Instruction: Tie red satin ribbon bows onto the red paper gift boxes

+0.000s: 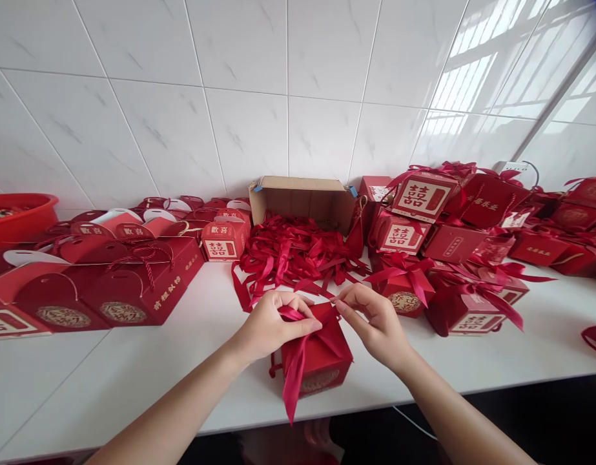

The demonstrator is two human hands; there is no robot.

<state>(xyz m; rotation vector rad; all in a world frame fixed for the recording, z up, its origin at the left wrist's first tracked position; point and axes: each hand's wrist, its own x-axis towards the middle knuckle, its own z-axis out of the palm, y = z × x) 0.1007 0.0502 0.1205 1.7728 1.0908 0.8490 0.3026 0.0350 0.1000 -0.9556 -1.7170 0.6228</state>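
Observation:
A small red gift box [321, 361] with a gold round emblem stands on the white counter [147, 368] near its front edge. A red satin ribbon [294, 374] is wound over its top, and one tail hangs down past the front. My left hand [273, 323] is closed on the ribbon at the box's top left. My right hand [372, 323] pinches the ribbon at the top right. Both hands rest on top of the box.
A heap of loose red ribbons [290, 255] lies behind the box, spilling from an open cardboard carton [302, 200]. Ribbon-tied red boxes [443, 258] pile up on the right; untied red boxes [108, 284] fill the left. A red basin [19, 216] sits far left.

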